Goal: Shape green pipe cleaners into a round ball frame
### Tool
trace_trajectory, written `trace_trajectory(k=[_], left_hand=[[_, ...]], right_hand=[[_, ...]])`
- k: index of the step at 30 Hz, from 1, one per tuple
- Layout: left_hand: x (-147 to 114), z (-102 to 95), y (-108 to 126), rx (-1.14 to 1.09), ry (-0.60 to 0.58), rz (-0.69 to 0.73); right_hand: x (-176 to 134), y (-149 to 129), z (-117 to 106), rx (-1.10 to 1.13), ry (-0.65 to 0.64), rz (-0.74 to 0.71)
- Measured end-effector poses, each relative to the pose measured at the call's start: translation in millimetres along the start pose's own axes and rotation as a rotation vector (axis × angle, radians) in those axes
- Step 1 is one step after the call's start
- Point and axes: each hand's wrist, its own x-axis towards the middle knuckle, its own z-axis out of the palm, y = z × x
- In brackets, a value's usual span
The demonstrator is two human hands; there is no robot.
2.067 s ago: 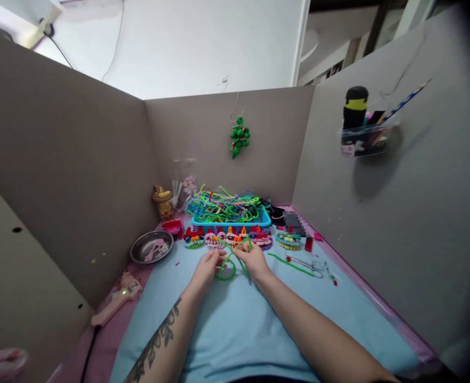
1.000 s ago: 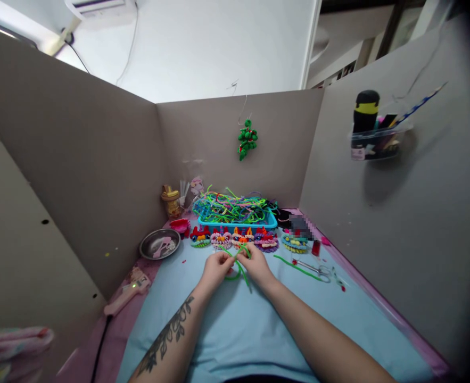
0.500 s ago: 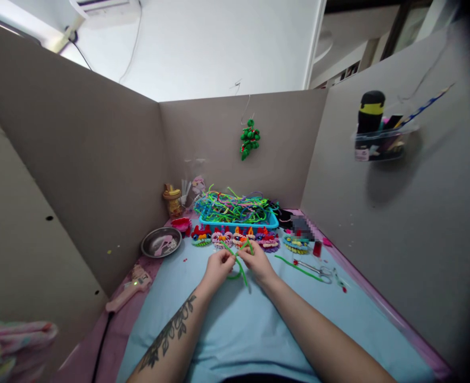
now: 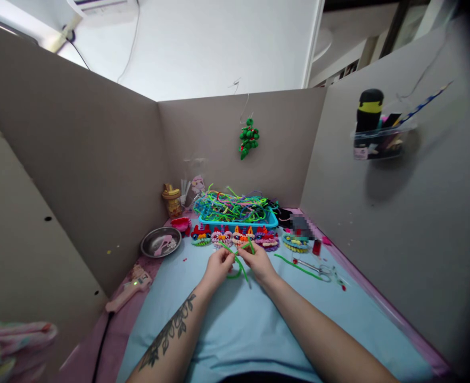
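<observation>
Our left hand (image 4: 219, 265) and right hand (image 4: 257, 260), closer together than two seconds ago, pinch crossed green pipe cleaners (image 4: 243, 270) above the blue cloth (image 4: 254, 332), a grip that seems to steady the crossing.

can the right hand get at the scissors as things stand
Probably yes: the scissors lie right of the right hand, the way open but for a loose green strip. That hand pinches a green pipe cleaner, though, and may need to let go first.
</observation>
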Motion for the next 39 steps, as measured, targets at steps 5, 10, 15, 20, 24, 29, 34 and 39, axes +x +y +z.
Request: trace_trajectory(k=[5,10,15,20,24,29,34,39], left_hand=[[1,1.6,-1,-0.036,-0.011,-0.017],[6,-5.8,-8,0.015,0.083,0.109],[13,-22.1,-13,-0.035,0.258,0.083],[18,-25.7,-19,-0.093,0.342,0.028],[17,-24.3,-20,-0.042,0.352,0.046],[11,-22.2,-7,0.098,0.407,0.117],[5,-10.5,-3,0.192,0.338,0.168],[0,-1.6,-5,0.213,0.295,0.229]], right_hand=[[-1,1,2,0.019,0.017,0.020],[0,-3,4,0.085,0.019,0.091],[17,-26,-36,0.302,0.069,0.331],[37,-37,-91,0.526,0.278,0.461],[36,-34,-90,0.561,0.259,0.431],[16,-28,-47,0.472,0.031,0.332],[-7,-16,6,0.224,-0.133,0.261],[-16,-8,30,0.011,0.051,0.073]])
